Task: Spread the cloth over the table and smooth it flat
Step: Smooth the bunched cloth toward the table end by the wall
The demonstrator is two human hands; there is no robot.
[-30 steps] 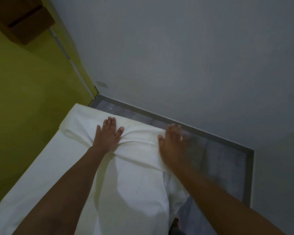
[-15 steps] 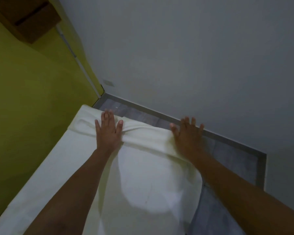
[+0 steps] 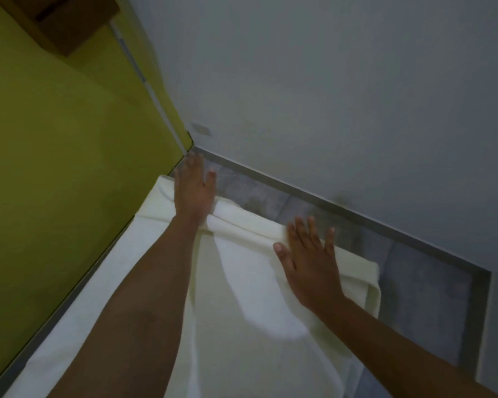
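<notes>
A cream-white cloth [image 3: 250, 305] covers the table, running from the bottom left up to the far end. Its far edge is bunched into a thick fold [image 3: 242, 222] across the width. My left hand [image 3: 194, 191] lies flat, fingers apart, on the far left corner of the cloth, fingertips reaching past the edge. My right hand [image 3: 308, 259] presses flat with spread fingers on the cloth near the far right corner, which droops over the table edge [image 3: 373, 282]. Neither hand grips anything. The table itself is hidden under the cloth.
A yellow-green wall [image 3: 55, 168] runs close along the table's left side. A grey-white wall [image 3: 328, 81] stands beyond the far end, with grey floor tiles [image 3: 414, 282] between. A brown wooden box [image 3: 69, 21] hangs top left.
Both hands slid away from me toward the cloth's far edge. The left reached the far left corner, the right moved out rightward, and the fold shifted farther along.
</notes>
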